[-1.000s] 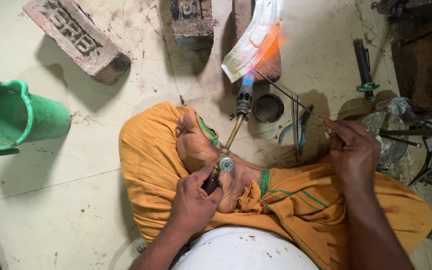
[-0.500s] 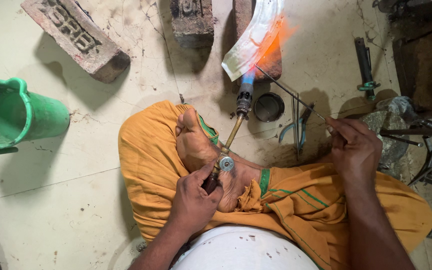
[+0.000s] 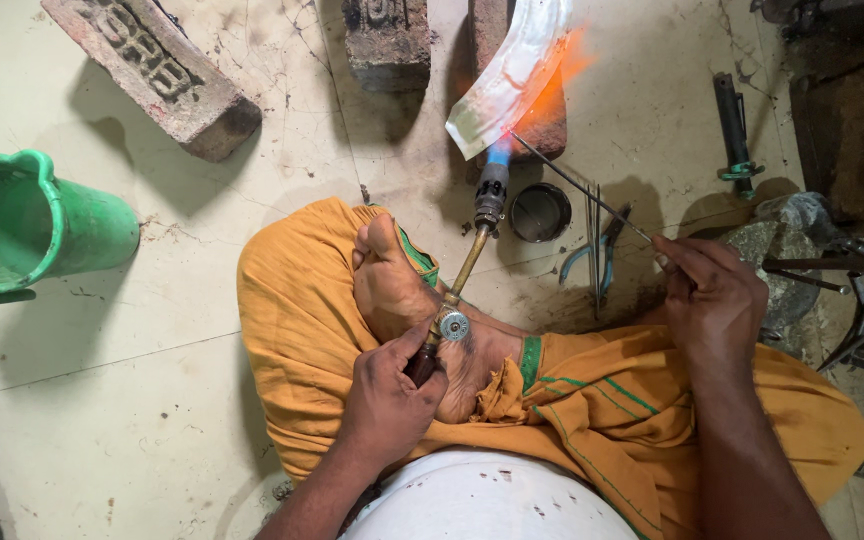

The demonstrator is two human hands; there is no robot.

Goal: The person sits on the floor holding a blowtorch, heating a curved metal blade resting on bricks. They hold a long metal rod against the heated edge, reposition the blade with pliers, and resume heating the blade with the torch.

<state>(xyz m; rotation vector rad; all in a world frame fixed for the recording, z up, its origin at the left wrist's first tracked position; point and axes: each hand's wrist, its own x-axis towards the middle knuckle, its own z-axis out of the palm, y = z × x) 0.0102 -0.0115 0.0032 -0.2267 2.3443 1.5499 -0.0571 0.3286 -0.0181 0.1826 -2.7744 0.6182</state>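
Change: right hand [image 3: 717, 295] has drawn slightly nearer the body; torch unchanged.
Left hand [image 3: 387, 395]: closed around torch [image 3: 472, 255] handle, over the foot.
Right hand: pinching thin rod [image 3: 582, 190].
Flame: on metal sheet [image 3: 512, 70], against brick [image 3: 542, 125].
Rod tip: at the flame.

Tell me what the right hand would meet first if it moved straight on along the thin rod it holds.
Probably the bent metal sheet: the right hand points its thin rod up-left to the heated edge by the torch flame. Depth is unclear; the small round tin lies just below that line.
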